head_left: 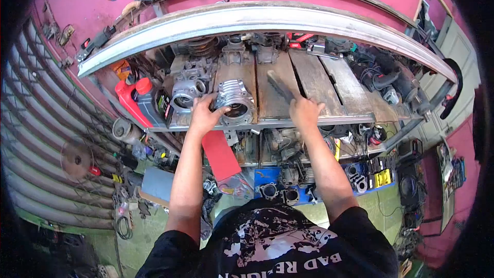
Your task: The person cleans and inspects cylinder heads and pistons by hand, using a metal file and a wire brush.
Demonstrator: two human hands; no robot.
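My left hand (206, 117) grips the near left side of a finned metal engine cylinder (237, 88). The thumb lies across the rim of its round opening, and the other fingers are partly hidden at its side. In my right hand (305, 113) is a slim dark tool with a pale far end (279, 87), looking like a brush; its kind is not certain. This tool points forward and left above the wooden boards, apart from the cylinder. Just left of the cylinder rests a grey engine casing (189, 88) with round openings.
Wooden boards (315, 80) form the bench top, with a metal rail (267, 14) above. Bottles (145, 101) stand at the left, and dark parts (383, 74) are piled at the right. Below are a red sheet (221, 155) and a blue tray (263, 175) with metal parts.
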